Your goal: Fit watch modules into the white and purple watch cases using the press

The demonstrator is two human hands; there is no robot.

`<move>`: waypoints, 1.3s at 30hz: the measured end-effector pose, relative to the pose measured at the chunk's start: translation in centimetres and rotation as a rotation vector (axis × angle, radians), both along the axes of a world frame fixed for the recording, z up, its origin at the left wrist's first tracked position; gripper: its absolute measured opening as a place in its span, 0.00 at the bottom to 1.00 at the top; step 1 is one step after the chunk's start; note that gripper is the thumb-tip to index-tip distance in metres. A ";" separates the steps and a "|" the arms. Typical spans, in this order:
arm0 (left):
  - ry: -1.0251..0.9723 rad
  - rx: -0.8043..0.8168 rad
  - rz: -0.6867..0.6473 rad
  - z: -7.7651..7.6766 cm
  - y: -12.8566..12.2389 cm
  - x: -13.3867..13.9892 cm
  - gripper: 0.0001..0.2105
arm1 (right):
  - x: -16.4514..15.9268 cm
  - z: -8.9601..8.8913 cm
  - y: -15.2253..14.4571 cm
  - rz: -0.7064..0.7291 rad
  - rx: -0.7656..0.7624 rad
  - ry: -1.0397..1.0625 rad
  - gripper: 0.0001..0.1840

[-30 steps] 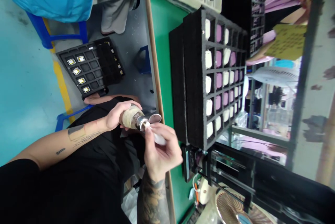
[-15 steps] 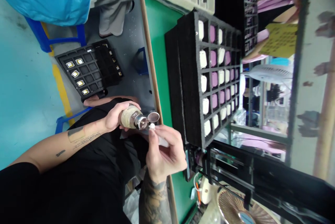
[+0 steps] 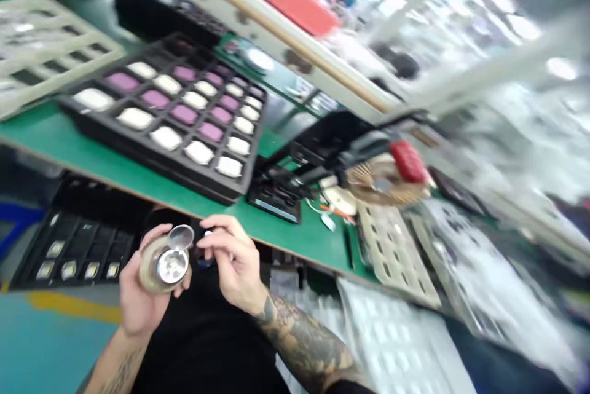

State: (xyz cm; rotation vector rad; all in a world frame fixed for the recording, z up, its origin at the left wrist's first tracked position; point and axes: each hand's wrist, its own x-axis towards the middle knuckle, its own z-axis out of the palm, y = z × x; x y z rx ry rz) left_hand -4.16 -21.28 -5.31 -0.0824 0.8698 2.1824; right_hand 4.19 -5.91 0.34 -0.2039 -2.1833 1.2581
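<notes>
My left hand (image 3: 142, 295) is wrapped round a bottle (image 3: 151, 265) with a metal neck, held in front of my body. Its round hinged lid (image 3: 180, 237) is flipped up, and the metal mouth faces me. Just to the right, my right hand (image 3: 237, 262) is closed with fingers bent, pinching a small white piece (image 3: 207, 234) near the lid. Blur and the fingers hide most of that piece, so its kind is unclear.
On the green bench (image 3: 50, 136) a black compartment tray (image 3: 152, 151) holds white and purple cases. A black clamp-like fixture (image 3: 286, 185), a fan (image 3: 380, 188) and a beige tray (image 3: 396, 252) stand rightward. Another black tray (image 3: 78, 252) sits low on the left.
The view has swung round and turned toward the bench. The bottle's mouth now faces the camera more directly, and my right hand with the white piece is slightly farther from it.
</notes>
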 end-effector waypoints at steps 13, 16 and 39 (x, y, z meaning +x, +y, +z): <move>-0.035 0.069 -0.722 3.0 14.4 10.3 0.32 | 14.7 4.7 6.1 -0.597 0.177 -0.153 0.25; -0.035 0.174 -0.856 3.8 17.5 12.3 0.34 | 17.1 5.1 8.3 -0.758 0.189 -0.093 0.21; 1.463 -0.090 -0.752 5.5 18.6 0.2 0.12 | 21.7 1.7 16.8 -0.970 0.125 -0.063 0.06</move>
